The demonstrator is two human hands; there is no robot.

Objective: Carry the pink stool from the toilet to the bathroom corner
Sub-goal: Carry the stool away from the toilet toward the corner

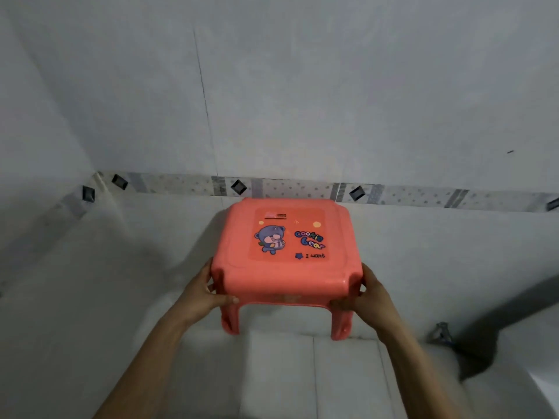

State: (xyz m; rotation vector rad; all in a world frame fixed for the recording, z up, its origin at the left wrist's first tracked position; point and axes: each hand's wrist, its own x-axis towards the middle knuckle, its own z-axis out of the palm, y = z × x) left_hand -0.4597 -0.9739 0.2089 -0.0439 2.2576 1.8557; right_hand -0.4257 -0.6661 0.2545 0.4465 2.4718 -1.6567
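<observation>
Pink stool is held upright between both hands: left hand grips its left near corner, right hand closes on the right one.

The stool is salmon pink with a blue bear picture and blue lettering on its seat, the walls and floor are pale grey-white tile, and the far border strip shows grey speckles, stripes and black diamonds
</observation>
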